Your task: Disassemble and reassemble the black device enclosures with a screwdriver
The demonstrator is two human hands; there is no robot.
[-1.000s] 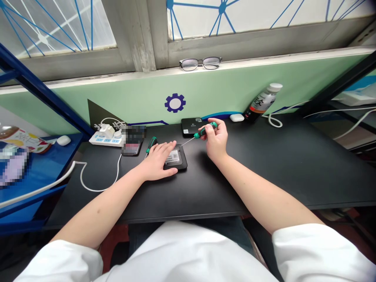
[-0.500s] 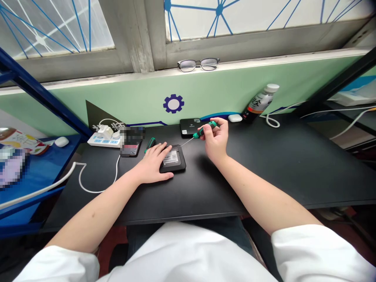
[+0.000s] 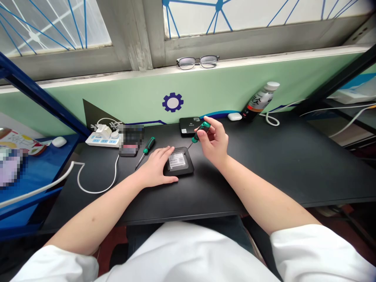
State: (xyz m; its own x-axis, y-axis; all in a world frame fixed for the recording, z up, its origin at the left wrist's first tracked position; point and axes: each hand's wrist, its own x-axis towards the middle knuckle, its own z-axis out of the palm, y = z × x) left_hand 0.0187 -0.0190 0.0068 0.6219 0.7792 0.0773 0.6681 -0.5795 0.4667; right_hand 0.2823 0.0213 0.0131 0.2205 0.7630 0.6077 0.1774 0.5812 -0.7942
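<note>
Head view: the right hand pinches a green-black screwdriver in its fingers, its long axis slanting down-left to the far right corner of the black drive, mid-depth on the bench; the left hand, thumb spread, rests along the drive's left side.

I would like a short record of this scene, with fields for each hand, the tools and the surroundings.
Left hand: against the left side of a black labelled device; grip unclear
Right hand: holds a green-and-black screwdriver
Tool direction: down toward the device's far right corner; contact too small to tell
Spare tool: second screwdriver, lying on the table, left of the device
Behind device: black box
Window sill: glasses
</note>
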